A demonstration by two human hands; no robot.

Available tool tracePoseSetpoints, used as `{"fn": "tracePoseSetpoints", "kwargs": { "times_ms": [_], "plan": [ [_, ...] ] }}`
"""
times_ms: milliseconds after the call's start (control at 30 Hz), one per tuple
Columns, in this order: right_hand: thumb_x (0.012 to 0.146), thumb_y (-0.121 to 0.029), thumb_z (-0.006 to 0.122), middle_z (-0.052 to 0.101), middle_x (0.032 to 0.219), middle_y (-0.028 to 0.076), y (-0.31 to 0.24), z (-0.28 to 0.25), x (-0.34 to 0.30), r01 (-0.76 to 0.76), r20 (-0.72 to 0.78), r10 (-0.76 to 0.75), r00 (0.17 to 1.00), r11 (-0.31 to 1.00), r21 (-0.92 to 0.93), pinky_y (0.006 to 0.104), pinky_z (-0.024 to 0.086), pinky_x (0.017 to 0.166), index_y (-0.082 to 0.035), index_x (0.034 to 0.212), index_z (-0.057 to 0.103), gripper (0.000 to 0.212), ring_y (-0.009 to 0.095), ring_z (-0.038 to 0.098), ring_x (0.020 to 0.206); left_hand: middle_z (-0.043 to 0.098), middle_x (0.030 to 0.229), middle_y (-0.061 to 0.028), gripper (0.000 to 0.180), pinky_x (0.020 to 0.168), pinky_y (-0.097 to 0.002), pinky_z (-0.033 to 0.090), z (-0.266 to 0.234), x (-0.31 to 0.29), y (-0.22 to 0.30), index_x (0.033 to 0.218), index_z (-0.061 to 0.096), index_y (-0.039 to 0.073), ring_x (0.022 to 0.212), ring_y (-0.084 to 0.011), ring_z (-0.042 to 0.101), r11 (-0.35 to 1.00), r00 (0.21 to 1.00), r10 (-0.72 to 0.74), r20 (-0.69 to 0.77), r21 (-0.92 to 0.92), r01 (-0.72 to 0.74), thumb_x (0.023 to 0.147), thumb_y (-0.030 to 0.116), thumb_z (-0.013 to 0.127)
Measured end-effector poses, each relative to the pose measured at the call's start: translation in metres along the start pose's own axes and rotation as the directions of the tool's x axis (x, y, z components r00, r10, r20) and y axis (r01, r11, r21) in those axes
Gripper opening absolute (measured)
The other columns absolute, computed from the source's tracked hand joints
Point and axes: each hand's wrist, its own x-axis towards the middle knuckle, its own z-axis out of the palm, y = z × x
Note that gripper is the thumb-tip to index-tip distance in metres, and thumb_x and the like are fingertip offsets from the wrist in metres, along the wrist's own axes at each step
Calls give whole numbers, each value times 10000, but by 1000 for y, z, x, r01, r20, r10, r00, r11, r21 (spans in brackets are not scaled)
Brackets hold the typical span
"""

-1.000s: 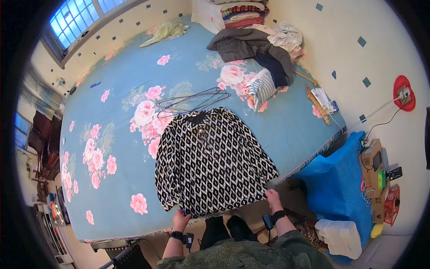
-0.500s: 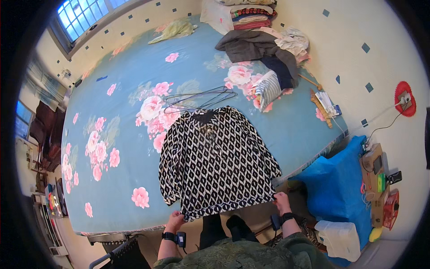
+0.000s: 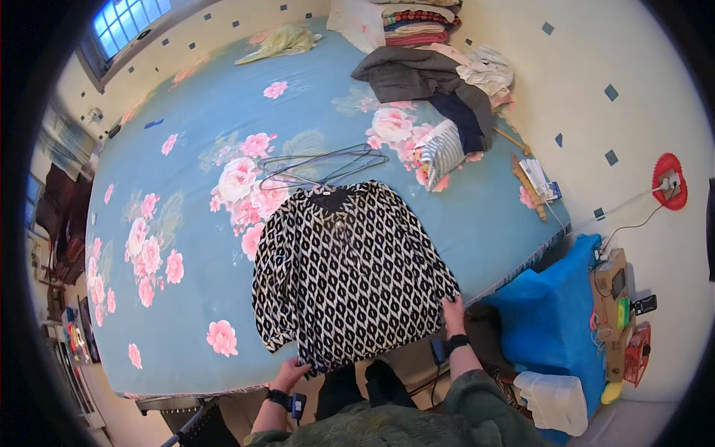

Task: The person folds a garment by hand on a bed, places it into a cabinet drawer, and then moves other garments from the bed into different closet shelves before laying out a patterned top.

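Note:
A black-and-white patterned long-sleeved blouse (image 3: 357, 268) lies front up on the bed, its neckline away from me and its hem at the near bed edge. My left hand (image 3: 289, 374) pinches the left corner of that hem, which hangs slightly past the edge. At the right sleeve's cuff, my right hand (image 3: 453, 314) has its fingers closed on the fabric. Just beyond the neckline lie several thin wire hangers (image 3: 324, 165), overlapping one another.
Blue flowered bedding (image 3: 186, 328) covers the bed. Dark and pale clothes (image 3: 417, 74) are heaped at the far right, near a folded stack (image 3: 421, 26). Beside the bed's right corner stand a blue-covered surface (image 3: 547, 298) and a translucent plastic bin (image 3: 553, 402).
My right hand has left the hem's right corner and moved up to the sleeve cuff. My left hand still grips the hem. The whole view has shifted slightly.

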Motion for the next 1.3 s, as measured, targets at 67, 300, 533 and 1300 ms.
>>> {"fn": "tracePoseSetpoints", "kwargs": {
  "times_ms": [67, 300, 533, 1300],
  "plan": [
    [681, -97, 581, 563, 888, 120, 2, -12, 21, -36, -118, 17, 993, 987, -157, 304, 428, 684, 52, 950, 484, 323, 190, 533, 784, 558, 709, -38, 210, 520, -266, 399, 8, 0, 18, 869, 543, -6, 581, -112, 484, 982, 997, -7, 74, -186, 20, 725, 138, 593],
    [715, -153, 525, 514, 641, 61, 8, -40, 61, -48, -268, 35, 963, 998, -43, 251, 337, 365, -25, 776, 517, 142, 131, 470, 477, 563, 577, -69, 234, 524, -287, 430, -29, 6, 24, 745, 543, 9, 523, -141, 533, 819, 970, -126, 208, 574, -17, 761, 240, 510],
    [770, -176, 500, 510, 746, 59, -119, -77, 96, 206, -326, -105, 940, 933, 295, 293, 432, 525, -32, 824, 487, 155, 155, 514, 625, 534, 622, -40, 212, 532, -259, 412, -20, 54, 97, 750, 536, 15, 560, -121, 501, 966, 916, 173, 362, 119, -230, 819, 201, 462],
    [807, -176, 491, 576, 796, 65, -215, 138, -30, 605, 960, -177, 218, 796, 9, 248, 438, 604, -27, 1002, 502, 245, 118, 545, 677, 457, 1140, -127, 589, 832, -371, 327, 25, 175, 208, 1173, 402, 51, 957, -230, 442, 967, 985, 79, 152, -250, -39, 819, 513, 308]
  ]
}}
